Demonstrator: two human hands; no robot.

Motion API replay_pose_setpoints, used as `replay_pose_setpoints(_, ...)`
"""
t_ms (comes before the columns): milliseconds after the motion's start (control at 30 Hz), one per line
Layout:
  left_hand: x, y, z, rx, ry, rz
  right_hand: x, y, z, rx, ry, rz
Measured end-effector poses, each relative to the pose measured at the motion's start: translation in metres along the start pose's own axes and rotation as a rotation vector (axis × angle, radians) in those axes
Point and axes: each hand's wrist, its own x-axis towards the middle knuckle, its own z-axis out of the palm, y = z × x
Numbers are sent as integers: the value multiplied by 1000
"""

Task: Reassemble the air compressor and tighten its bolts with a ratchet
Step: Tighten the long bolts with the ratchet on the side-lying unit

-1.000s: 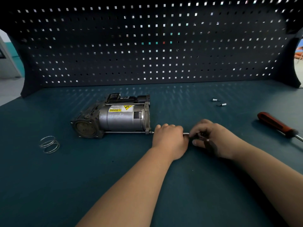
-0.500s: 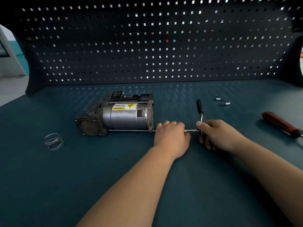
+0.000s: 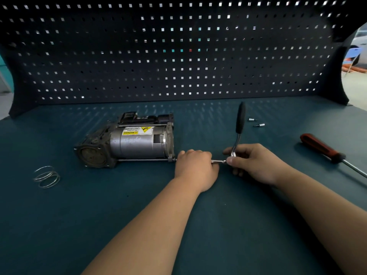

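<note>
The air compressor (image 3: 135, 143) lies on the desk (image 3: 119, 215) just left of the hands, long axis left-right, its near-side bolt (image 3: 143, 160) in line with the ratchet (image 3: 239, 124), the nearer left hand (image 3: 195, 167) with its grip curled round the extension bar (image 3: 218, 161), the right hand (image 3: 254, 163) pinching the ratchet's head.

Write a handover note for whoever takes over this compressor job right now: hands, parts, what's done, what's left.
Left hand grips the extension bar at the right end of the compressor.
Right hand holds the ratchet by its head, handle upright.
Done: compressor looks assembled, long bolt seated along its front.
To do: tighten that bolt; other bolts not visible.
Spring, two small bits and screwdriver lie loose on the table.
</note>
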Motion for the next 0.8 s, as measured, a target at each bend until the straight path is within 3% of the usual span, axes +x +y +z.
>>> replay_pose_setpoints(233,-1,0,-1,-49,31,-4,1,-7,6,-200,85,54)
replay_pose_setpoints(467,3,0,3,51,12,-4,-4,-3,5,-48,38,-104)
replay_pose_setpoints(600,3,2,1,51,-2,-5,-4,-1,1,-301,3,-195)
replay_pose_setpoints(800,0,-1,0,-48,36,-21,6,-6,7,-144,65,31)
